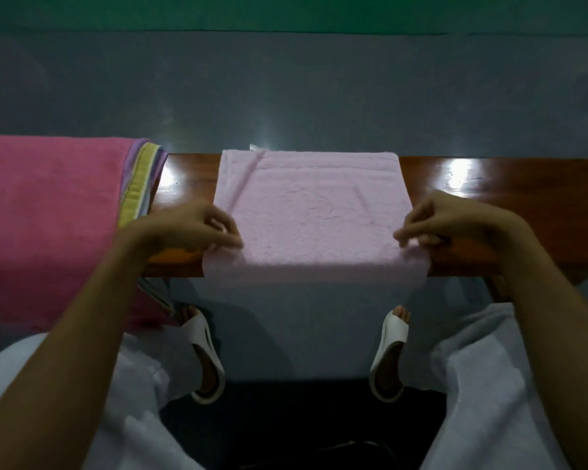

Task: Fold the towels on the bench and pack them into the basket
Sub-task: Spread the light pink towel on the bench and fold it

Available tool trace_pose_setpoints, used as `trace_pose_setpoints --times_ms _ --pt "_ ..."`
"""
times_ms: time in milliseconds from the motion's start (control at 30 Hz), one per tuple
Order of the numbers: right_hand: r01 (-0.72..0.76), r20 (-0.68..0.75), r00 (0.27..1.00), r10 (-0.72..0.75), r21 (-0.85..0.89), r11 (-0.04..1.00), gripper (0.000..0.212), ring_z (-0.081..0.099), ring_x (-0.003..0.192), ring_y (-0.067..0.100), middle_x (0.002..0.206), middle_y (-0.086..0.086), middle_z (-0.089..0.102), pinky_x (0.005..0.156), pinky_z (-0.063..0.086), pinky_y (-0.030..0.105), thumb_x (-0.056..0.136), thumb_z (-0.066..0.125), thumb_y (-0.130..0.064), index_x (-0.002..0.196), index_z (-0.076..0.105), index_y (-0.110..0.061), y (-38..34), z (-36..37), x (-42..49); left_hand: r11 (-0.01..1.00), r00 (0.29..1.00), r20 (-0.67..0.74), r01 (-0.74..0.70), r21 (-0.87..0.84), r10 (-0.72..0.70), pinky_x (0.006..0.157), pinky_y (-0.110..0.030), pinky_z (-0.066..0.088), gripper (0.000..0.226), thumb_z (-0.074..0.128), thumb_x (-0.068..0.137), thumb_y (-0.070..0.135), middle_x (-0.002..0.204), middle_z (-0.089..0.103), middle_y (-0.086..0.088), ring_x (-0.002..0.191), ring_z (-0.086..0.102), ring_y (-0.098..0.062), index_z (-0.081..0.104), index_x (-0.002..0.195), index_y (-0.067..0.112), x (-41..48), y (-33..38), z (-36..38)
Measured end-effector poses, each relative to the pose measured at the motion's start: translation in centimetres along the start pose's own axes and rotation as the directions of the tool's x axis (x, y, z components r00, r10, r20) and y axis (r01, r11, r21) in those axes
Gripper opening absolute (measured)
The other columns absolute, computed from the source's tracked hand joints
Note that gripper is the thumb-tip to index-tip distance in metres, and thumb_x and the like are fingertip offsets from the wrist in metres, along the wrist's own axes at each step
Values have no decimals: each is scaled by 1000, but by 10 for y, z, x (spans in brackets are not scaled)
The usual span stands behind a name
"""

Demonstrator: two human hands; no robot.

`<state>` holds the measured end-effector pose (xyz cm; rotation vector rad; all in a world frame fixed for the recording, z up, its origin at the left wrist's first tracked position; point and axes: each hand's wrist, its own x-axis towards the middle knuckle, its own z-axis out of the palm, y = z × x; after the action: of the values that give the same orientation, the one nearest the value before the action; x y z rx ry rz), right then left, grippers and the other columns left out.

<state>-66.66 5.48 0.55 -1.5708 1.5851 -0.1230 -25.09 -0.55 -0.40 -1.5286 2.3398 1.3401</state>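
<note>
Pale pink towel (309,212) across bench (523,184); left hand (184,228), right hand (448,222) pinch its near corners.

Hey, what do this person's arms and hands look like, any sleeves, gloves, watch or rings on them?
The left forearm and right forearm are bare to the frame edge, no sleeves. The left hand and right hand have no gloves; no watch, bracelet or ring shows in the dim light. Below are pale trousers and white open-toed sandals.
</note>
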Motion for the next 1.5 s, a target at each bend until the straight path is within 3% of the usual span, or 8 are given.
trace_pose_setpoints --times_ms 100,167,300,433,600,1133,1333,1500 --pt "88 -432 898 -81 -5 996 17 67 65 18 74 3 72 60 58 23 93 73 -27 85 77 -13 -13 27 30 987 880 -468 -137 -89 80 67 -18 55 8 71 97 27 88 73 8 77 68 -3 74 102 22 29 12 30" --pt "136 -595 782 -185 -128 982 11 66 73 11 85 -4 71 71 61 31 94 71 -26 91 74 -17 -28 52 48 975 799 -574 -224 -7 179 82 -17 56 22 69 98 26 114 71 6 98 66 -3 69 120 22 45 23 50" --pt "186 -583 722 -372 -354 916 41 53 117 19 131 6 60 96 49 35 94 61 -39 128 62 -15 -53 108 69 946 788 -524 -251 206 324 120 -37 36 58 60 102 39 160 43 0 146 40 -18 42 155 24 68 32 83" --pt "101 -395 854 -339 -512 853 73 6 158 23 171 3 12 128 8 50 102 28 -61 162 21 -21 -39 117 79 916 844 -473 -50 399 252 129 -46 9 74 31 104 67 172 9 0 159 5 -19 14 164 27 79 16 94" --pt "-143 -473 870 -141 -514 846 76 -14 156 22 171 2 -12 127 -3 50 103 9 -64 164 -3 -19 9 75 76 870 833 -553 254 422 25 128 -54 1 95 4 93 82 172 -9 -7 158 -10 -25 -3 165 20 76 -18 65" --pt "-163 -497 861 -106 -469 868 79 -12 157 21 171 -1 -10 127 -3 53 100 5 -65 164 -2 -20 24 75 67 880 817 -577 282 382 -11 124 -52 -6 103 6 88 86 172 -11 -4 158 -14 -26 -4 165 18 60 -24 69" --pt "-97 -679 725 -110 -260 961 53 41 140 32 157 11 40 116 37 53 107 37 -43 151 38 -13 20 63 54 933 649 -760 250 259 37 114 -48 37 68 53 99 56 154 44 -12 139 44 -33 38 150 14 45 -10 65" --pt "-155 -790 612 39 -71 985 27 59 95 23 111 6 59 80 55 37 100 61 -37 116 54 -16 23 48 47 933 636 -755 348 92 -162 101 -46 48 57 62 97 49 139 49 -14 122 53 -33 46 138 12 28 -5 60"
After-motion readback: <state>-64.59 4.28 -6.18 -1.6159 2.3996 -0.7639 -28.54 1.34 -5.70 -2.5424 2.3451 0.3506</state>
